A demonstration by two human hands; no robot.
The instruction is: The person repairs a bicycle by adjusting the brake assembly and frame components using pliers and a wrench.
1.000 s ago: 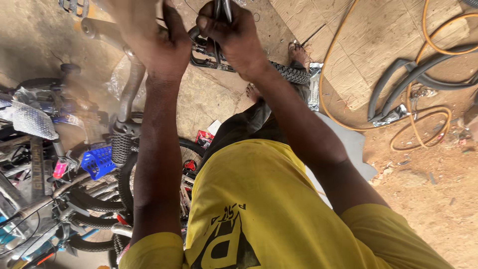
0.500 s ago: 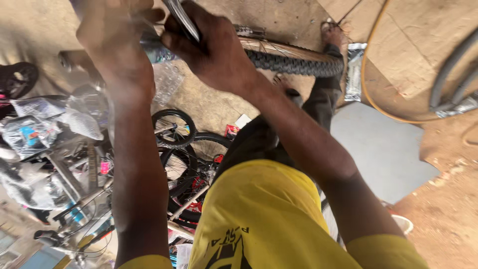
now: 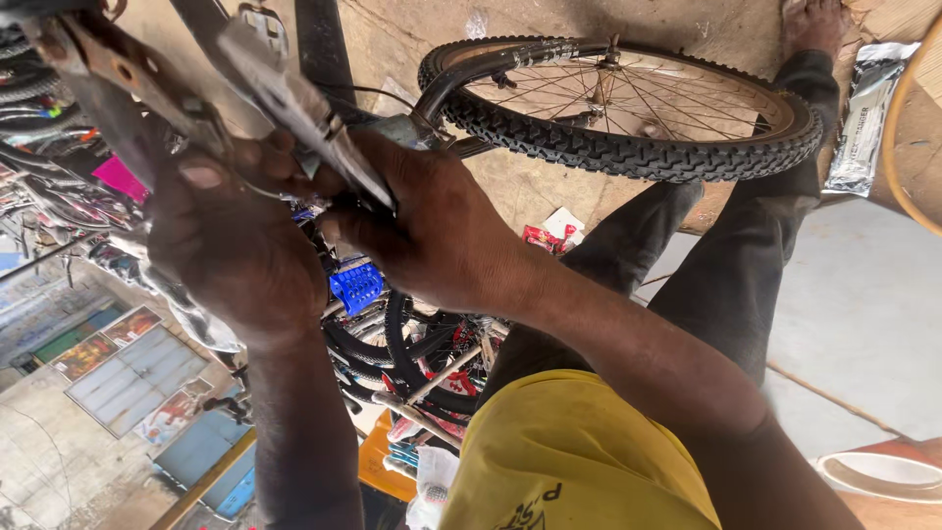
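Knobbly matt rubber tyre [image 3: 628, 152], shiny metal spokes [image 3: 648, 93]

— What sort of place is this?

— A bicycle repair workshop, open to the ground outside. A spoked bicycle wheel [image 3: 628, 103] with a knobbly black tyre fills the upper middle of the frame.

— Anything else?

— Plenty. In the lower middle lie stacked tyres [image 3: 392, 344] beside a blue plastic part [image 3: 355, 287]. More bike frames and wheels [image 3: 39, 196] crowd the left edge. The floor is bare packed earth [image 3: 510, 186], with a grey mat [image 3: 863, 294] at right.
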